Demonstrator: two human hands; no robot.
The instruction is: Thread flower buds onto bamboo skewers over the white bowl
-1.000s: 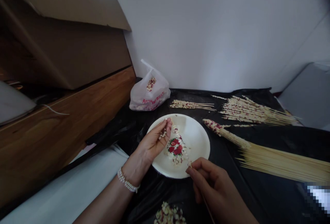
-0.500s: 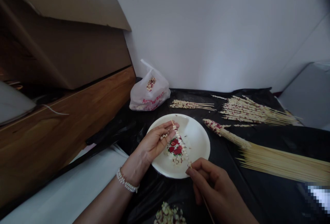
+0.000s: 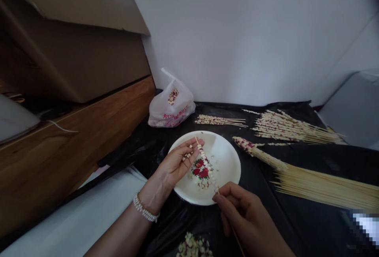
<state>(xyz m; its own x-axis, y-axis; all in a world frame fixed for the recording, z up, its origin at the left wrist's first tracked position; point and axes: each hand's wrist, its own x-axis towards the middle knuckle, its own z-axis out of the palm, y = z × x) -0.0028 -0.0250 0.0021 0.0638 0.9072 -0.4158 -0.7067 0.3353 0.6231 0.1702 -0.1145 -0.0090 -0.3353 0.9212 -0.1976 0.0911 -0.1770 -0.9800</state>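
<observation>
The right hand [image 3: 241,207] pinches the near part of a kernel-threaded skewer [image 3: 209,169], which slants far-left over the white bowl [image 3: 232,166]; the left hand [image 3: 174,166], uncurled, bears loose kernels [image 3: 187,156] beside the skewer's tip. Far right lie loaded skewers [image 3: 278,126]; nearer, bare sticks [image 3: 328,186]; far left of the bowl, a bag [image 3: 174,109].

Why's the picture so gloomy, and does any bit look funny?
Head view, left: the box sits in deep shadow; head view, middle: the dim light still lets the white bowl stand out, and a paler glow shows on the wall; head view, lower right: a bright patch is broken into coarse squares, hiding what it is.
</observation>
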